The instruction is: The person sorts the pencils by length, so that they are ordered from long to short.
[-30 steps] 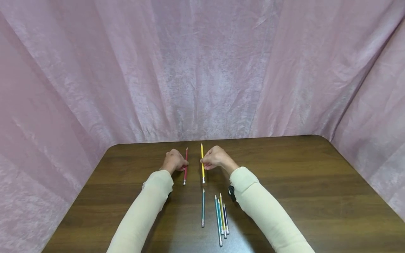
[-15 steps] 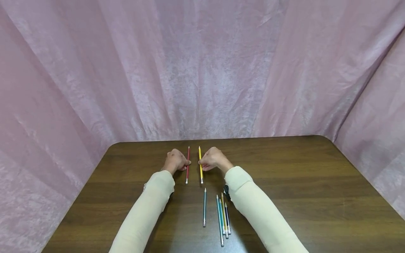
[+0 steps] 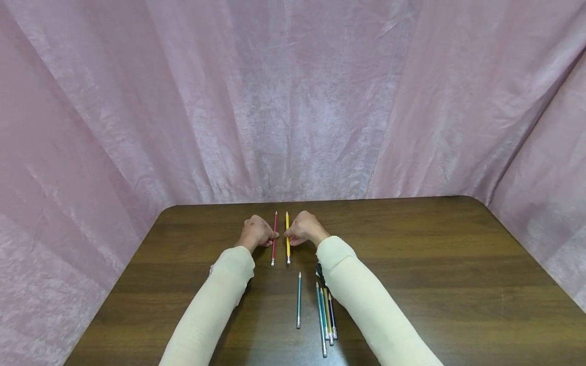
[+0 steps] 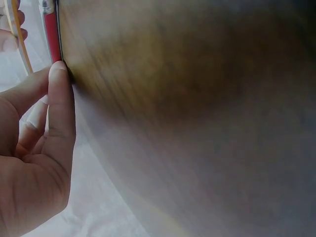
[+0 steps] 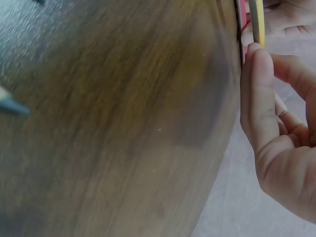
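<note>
Near the table's far edge, my left hand pinches a red pencil between thumb and fingers. Facing it, my right hand pinches a yellow pencil in the same way. Both pencils point away from me, erasers toward me, side by side with a narrow gap between them. In the left wrist view the red pencil shows its metal band above my fingertips. The right wrist view has the yellow pencil in my fingers, with the red one just behind it.
A teal pencil lies alone nearer to me on the brown wooden table. To its right is a loose bunch of several pencils, partly beneath my right forearm. A pink curtain hangs right behind the far edge.
The red and yellow pencils have come closer together, the yellow one moved left by my right hand and the red one slightly right by my left. The other pencils stay on the table.
</note>
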A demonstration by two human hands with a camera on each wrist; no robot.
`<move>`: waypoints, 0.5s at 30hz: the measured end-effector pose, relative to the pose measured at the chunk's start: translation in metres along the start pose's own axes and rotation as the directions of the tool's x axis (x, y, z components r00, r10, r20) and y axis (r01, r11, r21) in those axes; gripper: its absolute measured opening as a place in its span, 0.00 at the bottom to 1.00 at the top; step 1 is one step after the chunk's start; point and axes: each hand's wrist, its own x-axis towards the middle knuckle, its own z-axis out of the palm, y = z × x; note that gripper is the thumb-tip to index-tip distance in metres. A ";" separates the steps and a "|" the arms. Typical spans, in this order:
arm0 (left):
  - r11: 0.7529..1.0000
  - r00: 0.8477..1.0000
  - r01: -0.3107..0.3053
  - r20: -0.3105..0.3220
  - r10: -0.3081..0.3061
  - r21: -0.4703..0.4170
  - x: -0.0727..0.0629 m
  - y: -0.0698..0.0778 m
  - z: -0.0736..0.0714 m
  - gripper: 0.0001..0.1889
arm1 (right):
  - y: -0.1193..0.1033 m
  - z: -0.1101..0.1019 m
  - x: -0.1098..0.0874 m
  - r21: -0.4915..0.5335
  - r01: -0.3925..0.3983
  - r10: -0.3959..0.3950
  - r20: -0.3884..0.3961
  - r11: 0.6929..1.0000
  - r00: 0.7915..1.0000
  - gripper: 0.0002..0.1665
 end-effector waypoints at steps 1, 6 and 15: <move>1.000 1.000 0.003 0.001 -0.003 -0.001 0.000 0.000 0.000 0.09 | 0.000 0.000 0.001 0.003 -0.012 0.012 -0.001 1.000 1.000 0.08; 1.000 1.000 -0.014 -0.017 0.014 0.010 0.001 0.002 0.000 0.08 | 0.003 0.000 0.005 -0.001 -0.027 0.027 -0.008 1.000 1.000 0.08; 1.000 1.000 0.001 -0.005 -0.001 0.017 0.001 0.002 0.000 0.08 | 0.003 0.006 0.010 -0.044 -0.029 0.028 -0.019 0.999 0.999 0.07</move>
